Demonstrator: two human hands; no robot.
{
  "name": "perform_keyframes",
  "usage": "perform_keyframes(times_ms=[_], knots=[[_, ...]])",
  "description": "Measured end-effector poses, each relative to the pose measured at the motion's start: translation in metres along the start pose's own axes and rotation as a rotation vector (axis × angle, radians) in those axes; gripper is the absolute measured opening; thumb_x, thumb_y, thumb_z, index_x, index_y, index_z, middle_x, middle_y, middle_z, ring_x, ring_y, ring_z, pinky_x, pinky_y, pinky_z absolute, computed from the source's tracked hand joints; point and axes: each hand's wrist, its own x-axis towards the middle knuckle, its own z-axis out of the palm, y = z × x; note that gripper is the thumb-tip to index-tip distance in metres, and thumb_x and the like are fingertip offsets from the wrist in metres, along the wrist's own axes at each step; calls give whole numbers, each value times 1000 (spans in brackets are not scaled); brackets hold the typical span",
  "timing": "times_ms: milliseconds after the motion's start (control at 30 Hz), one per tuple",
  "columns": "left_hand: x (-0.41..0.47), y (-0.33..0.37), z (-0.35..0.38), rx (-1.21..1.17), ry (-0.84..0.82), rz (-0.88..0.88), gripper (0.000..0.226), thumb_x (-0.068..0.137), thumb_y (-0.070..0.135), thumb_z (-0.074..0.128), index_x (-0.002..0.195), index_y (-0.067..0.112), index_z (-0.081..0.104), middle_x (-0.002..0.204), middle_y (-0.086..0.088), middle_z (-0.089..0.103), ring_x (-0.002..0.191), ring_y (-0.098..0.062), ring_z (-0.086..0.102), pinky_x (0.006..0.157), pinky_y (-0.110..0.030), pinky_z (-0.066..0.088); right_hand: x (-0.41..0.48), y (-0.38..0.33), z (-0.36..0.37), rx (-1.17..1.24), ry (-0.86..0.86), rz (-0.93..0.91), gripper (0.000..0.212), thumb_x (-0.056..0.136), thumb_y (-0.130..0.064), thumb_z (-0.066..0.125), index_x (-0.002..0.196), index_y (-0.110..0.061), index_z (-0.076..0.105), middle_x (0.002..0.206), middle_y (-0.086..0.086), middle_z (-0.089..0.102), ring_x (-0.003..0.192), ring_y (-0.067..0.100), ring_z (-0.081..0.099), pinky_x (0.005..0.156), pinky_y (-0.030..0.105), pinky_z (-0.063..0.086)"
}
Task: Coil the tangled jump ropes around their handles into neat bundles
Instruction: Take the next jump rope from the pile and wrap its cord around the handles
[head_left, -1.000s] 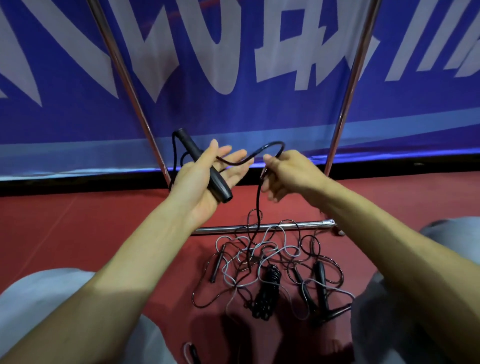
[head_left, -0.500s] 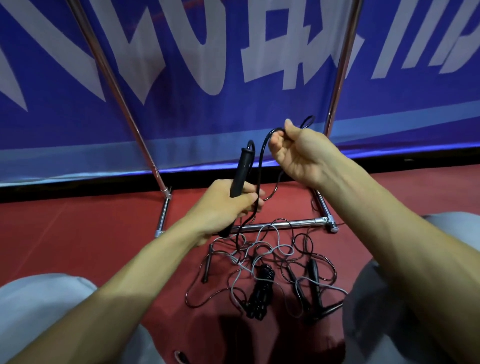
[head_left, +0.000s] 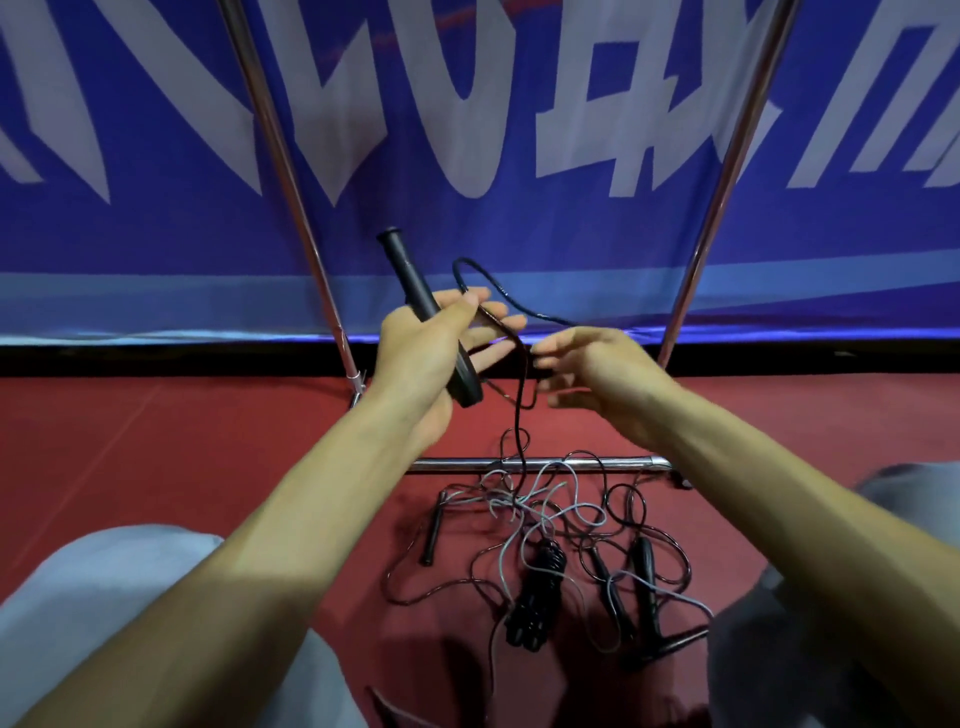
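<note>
Jump rope (head_left: 518, 426): its black handle (head_left: 410, 280) lies slantwise across the left hand (head_left: 421, 358), pinned under the thumb, with its top end sticking up above the grip. The cord arcs rightward to the right hand (head_left: 602, 374), whose curled fingers are blurred, so I cannot tell whether they pinch it. One strand drops between the hands to the tangled pile (head_left: 561, 514) on the red floor (head_left: 208, 441).

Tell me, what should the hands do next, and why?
Probably the right hand should carry the black rope round the black handle in the left hand: a loop arcs loose between them, the rest trails into the floor pile.
</note>
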Motion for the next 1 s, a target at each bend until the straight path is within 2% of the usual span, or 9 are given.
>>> perform_keyframes(times_ms=[167,267,300,400,500,633,833,900,1000], knots=[[3,11,-8,-340,-80,-92,14,100,8,46,90,7,57,81,-5,68,88,-24,73,86,-37,57,1,32,21,-441,-141,-102,31,82,10,56,105,-11,60,84,-2,54,75,11,52,66,16,45],[3,17,-11,-497,-105,-119,15,100,8,46,89,8,57,80,-5,68,89,-23,73,88,-37,56,6,45,22,-742,-203,-196,5,88,-14,64,89,-17,68,87,0,67,82,12,59,83,29,48],[3,19,-11,-518,-100,-116,16,100,8,45,89,8,57,79,-5,68,88,-23,73,89,-37,56,6,45,22,-765,-199,-195,11,90,-17,61,81,-17,68,85,3,70,78,12,61,82,33,49],[3,22,-11,-534,-74,-97,17,101,9,45,89,8,57,80,-4,69,88,-21,73,90,-34,55,5,39,21,-516,-137,-147,26,96,-9,52,71,-15,57,75,8,67,66,20,62,72,40,54],[7,17,-13,-398,-6,-68,16,101,10,45,91,8,58,83,-4,71,86,-18,73,82,-30,57,2,20,12,-186,-27,-120,20,98,-6,48,79,-9,52,73,12,61,56,26,63,56,35,57],[8,-3,-12,-76,98,-79,12,100,9,48,97,6,58,92,-10,72,83,-20,73,80,-30,58,-2,-6,-3,144,42,-96,19,100,-7,43,82,-6,51,73,12,59,54,21,68,58,34,58],[-5,-40,-2,459,-163,-260,20,96,2,53,96,16,67,99,-1,70,85,-7,64,89,-27,49,-8,-32,-21,522,7,-48,25,101,-3,37,80,-4,49,70,8,53,57,20,70,54,30,59],[-7,-50,-3,596,-270,-260,23,93,-3,55,99,15,68,100,-1,71,89,-7,65,81,-19,48,-9,-39,-24,662,8,-33,27,101,-1,35,78,-3,48,69,7,48,53,17,69,50,27,57],[-9,-60,-3,717,-269,-214,18,93,-4,55,100,6,69,100,-10,72,88,-12,68,71,-9,49,-8,-44,-32,803,13,-65,26,101,0,35,79,-1,48,68,7,47,51,17,68,50,28,57]])
